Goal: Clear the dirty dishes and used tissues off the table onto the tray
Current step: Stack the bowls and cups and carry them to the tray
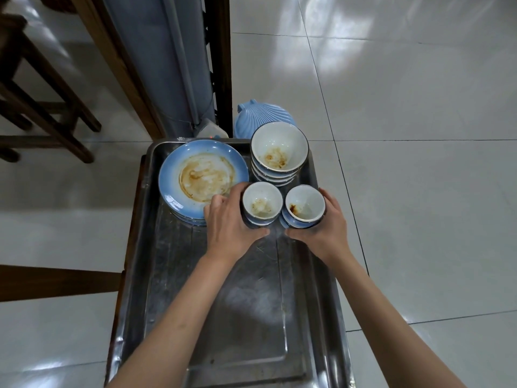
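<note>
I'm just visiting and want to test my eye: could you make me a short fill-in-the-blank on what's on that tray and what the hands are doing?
1. Each hand grips a stack of small ____; the left hand and right hand hold one stack apiece.
2. The plates lie in the tray's far ____ corner.
3. The big bowls stand stacked to the ____ of the plates.
4. The tray is made of ____.

Missing words: cups; left; right; metal

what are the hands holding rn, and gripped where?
Left hand grips the left small cup stack round its outer side wall; right hand grips the right small cup stack likewise, over the tray.
</note>
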